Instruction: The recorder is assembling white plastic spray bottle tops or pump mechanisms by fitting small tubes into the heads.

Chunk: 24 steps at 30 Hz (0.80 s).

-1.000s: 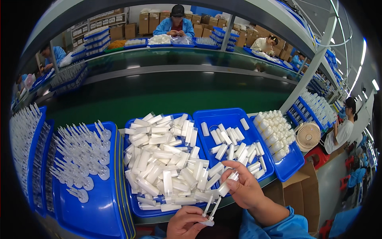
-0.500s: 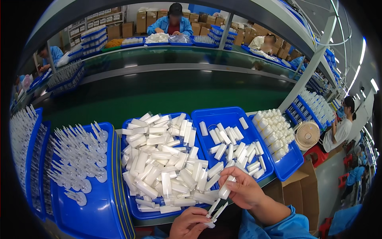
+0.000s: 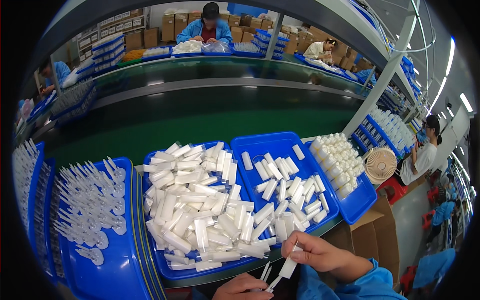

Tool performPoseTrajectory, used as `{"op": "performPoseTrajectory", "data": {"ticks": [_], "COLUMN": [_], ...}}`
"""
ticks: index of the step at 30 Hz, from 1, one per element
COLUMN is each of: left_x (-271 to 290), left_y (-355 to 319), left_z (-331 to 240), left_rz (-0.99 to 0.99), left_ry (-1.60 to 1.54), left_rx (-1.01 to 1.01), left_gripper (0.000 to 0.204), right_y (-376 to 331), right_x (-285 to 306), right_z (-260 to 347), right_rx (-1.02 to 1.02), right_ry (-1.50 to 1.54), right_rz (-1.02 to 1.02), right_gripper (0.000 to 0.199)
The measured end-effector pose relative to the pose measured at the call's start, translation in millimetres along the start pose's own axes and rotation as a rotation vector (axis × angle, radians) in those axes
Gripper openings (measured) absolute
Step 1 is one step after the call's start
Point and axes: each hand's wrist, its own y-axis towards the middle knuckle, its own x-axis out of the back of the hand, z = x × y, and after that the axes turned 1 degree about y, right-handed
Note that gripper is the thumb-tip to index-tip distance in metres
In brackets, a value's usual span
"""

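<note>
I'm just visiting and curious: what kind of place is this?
Most likely a factory assembly line: blue trays heaped with small white plastic tubes, a long green conveyor belt, and other workers in blue coats at benches.

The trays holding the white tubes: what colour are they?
Bright blue trays, plain with no pattern, seen clearly in the head view.
</note>
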Motion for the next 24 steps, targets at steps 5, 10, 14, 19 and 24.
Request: {"op": "performPoseTrajectory", "data": {"ticks": [5,10,14,19,24], "left_x": [-3,-5,0,1,3], "left_y": [0,-3,4,6,2], "left_z": [-4,4,2,3,10], "left_rz": [-0.092,-0.036,-0.067,-0.067,-0.123], "left_ry": [0.099,0.004,0.150,0.089,-0.097], "left_rx": [0.052,0.056,-0.014,0.016,0.061], "left_gripper": [0.008,0.011,0.010,0.011,0.011], "right_y": [-11,-5,-1,6,35], "right_x": [-13,-12,-14,-25,24], "right_z": [-1,1,0,-2,17], "right_rx": [0.170,0.174,0.204,0.328,0.512], "right_ry": [-0.351,-0.405,-0.304,-0.375,-1.036], "right_rz": [-0.134,-0.124,-0.007,0.075,-0.075], "right_gripper": [0.010,0.010,0.010,0.011,0.023]}}
